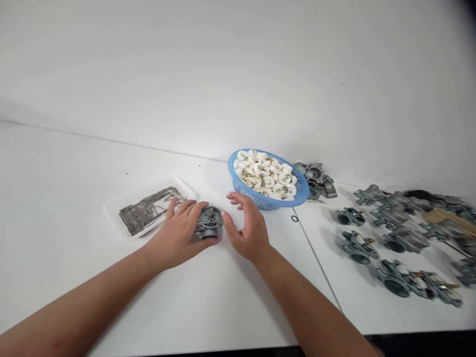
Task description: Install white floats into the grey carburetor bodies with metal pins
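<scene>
My left hand point(178, 234) rests on a grey die-cast carburetor body point(209, 224), its fingers curled against the left side, and I take it to be holding the part. The body lies on the white table point(111, 297) with a brass fitting showing at its centre. My right hand point(247, 227) is open, fingers apart, its fingertips right beside the carburetor's right side. I cannot tell whether they touch it. Behind my right hand stands a blue plastic basket point(268, 179) full of white U-shaped float pieces.
A white tray point(111, 210) of thin metal pins lies behind my left hand. A small black O-ring point(294, 218) sits near the basket. Several grey carburetors point(359, 246) are spread across the right, with a heap point(316, 181) behind. A seam crosses the table.
</scene>
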`<state>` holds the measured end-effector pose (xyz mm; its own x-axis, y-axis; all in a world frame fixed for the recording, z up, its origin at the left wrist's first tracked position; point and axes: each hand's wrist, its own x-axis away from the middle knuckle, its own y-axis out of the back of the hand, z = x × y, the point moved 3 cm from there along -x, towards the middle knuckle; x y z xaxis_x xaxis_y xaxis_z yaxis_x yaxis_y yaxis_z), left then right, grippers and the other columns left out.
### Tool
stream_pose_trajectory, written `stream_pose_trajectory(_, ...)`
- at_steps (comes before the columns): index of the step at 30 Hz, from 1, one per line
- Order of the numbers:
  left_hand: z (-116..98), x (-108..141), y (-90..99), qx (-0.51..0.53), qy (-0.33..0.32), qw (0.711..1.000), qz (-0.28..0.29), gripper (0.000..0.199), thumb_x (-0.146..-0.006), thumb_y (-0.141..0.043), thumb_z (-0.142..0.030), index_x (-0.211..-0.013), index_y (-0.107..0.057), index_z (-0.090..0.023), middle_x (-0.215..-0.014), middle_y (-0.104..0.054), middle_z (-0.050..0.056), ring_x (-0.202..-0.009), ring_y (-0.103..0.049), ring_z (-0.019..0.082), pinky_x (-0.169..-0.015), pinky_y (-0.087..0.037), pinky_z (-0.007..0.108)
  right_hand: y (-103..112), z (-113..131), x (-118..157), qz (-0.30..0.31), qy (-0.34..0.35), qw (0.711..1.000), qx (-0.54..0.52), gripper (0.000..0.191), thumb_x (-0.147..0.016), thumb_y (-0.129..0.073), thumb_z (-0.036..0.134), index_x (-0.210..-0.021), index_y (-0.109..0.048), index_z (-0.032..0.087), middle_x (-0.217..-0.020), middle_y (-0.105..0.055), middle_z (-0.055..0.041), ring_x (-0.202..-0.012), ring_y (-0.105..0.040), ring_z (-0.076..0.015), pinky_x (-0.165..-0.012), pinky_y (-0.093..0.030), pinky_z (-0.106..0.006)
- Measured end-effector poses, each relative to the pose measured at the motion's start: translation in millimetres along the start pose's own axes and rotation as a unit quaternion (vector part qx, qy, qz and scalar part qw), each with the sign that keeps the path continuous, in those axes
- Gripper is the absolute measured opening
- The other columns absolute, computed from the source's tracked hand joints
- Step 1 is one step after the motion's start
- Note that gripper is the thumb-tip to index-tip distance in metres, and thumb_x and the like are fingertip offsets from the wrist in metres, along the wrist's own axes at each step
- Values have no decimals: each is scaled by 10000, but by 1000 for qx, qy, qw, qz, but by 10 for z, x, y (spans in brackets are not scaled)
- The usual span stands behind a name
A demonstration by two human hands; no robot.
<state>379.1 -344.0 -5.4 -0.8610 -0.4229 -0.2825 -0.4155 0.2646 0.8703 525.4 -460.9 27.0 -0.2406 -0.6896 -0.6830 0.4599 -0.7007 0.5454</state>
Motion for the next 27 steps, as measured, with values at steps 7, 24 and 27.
stream_pose_trajectory(7,32,-16,4,8,1,1000,-13,626,-886,-580,-653,-1310,-455,-210,-1331,-592,133,-1418,-373,362,-1212,-80,660,902,-326,-450,-188,-97,971,108,398,-943,-543,366,-1284,-443,187,-1236,-595,-151,-1160,-585,-263,-1027,-482,-438)
stream_pose_trajectory(24,-118,-39,43,183,11,976,120,590,-855,-644,-591,-1297,-448,-254,-1175,-622,102,-1048,-639,309,-841,-553,441,759,-1292,-886,226,-353,823,382,534,-774,-771,347,-1273,-658,192,-1281,-640,-152,-1170,-589,-361,-917,-478,-419)
stream_pose_trajectory(27,-111,-30,25,199,4,972,123,581,-850,-656,-570,-1300,-455,-264,-1175,-627,106,-1019,-651,308,-794,-566,432,865,-1226,-879,189,-349,848,352,544,-763,-784,442,-1243,-655,223,-1221,-658,-109,-1074,-625,-315,-878,-492,-407)
